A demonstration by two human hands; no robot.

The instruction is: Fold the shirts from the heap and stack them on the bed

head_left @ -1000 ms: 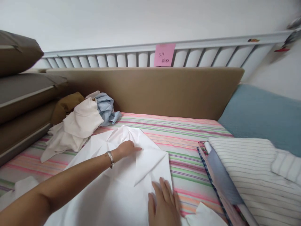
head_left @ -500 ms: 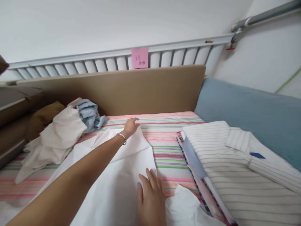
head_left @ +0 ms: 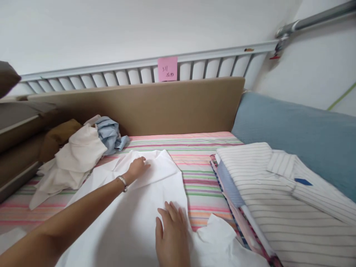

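A white garment (head_left: 133,218) lies spread on the striped sheet (head_left: 205,174) in front of me. My left hand (head_left: 137,167), with a bracelet on the wrist, rests on the garment's far folded part, its fingers flat and pressed onto the cloth. Near the bottom edge of the view my right hand (head_left: 172,237) lies palm down on the garment, fingers stretched out. Neither hand grips anything.
A heap of crumpled clothes (head_left: 80,155), white, light blue and brown, sits at the left. Folded striped shirts (head_left: 283,200) are stacked at the right. A tan headboard (head_left: 155,104) with a pink note (head_left: 167,69) above it, brown cushions (head_left: 19,126) at the left and a blue cushion (head_left: 292,122) at the right.
My left hand reached out to the garment's far edge, then drew back onto its folded part. The right hand stayed flat on the cloth. The view swung to the right.
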